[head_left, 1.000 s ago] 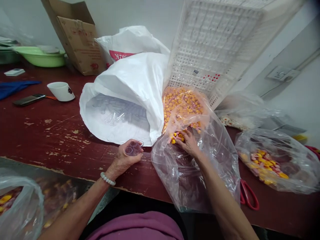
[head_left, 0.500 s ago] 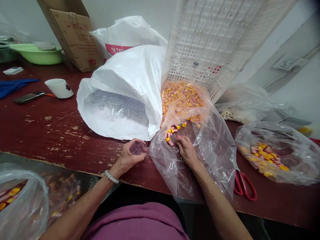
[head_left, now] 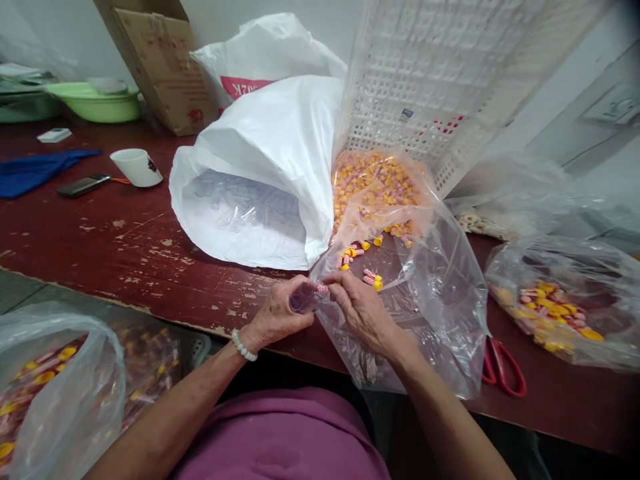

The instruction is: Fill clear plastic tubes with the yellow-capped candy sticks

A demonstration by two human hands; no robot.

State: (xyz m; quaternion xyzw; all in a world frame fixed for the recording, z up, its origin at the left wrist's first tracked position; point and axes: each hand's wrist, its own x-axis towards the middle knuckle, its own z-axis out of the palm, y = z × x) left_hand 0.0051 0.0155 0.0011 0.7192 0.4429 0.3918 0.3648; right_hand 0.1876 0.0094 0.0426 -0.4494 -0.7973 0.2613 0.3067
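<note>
My left hand (head_left: 283, 313) is wrapped round clear plastic tubes (head_left: 303, 299), their round ends facing up and right. Against them, my right hand (head_left: 357, 307) pinches a small pink-and-white patterned piece (head_left: 321, 289) at the tubes' openings. Behind my right hand, loose pieces with yellow caps (head_left: 373, 279) lie on a clear plastic bag (head_left: 425, 300), and a large heap of them (head_left: 375, 183) fills its back part. To the left, a white sack (head_left: 270, 140) lies open with clear plastic items inside.
Red-handled scissors (head_left: 504, 370) and another bag of capped pieces (head_left: 555, 307) are on the right. A white crate (head_left: 410, 80) leans behind. Cup (head_left: 136, 167), phone (head_left: 83, 185) and blue cloth (head_left: 40, 172) lie left; filled bags (head_left: 65, 393) stand below the table edge.
My right hand has moved left to the tubes with a patterned piece between its fingers. My left hand has turned the tubes toward it. The view has shifted slightly.
</note>
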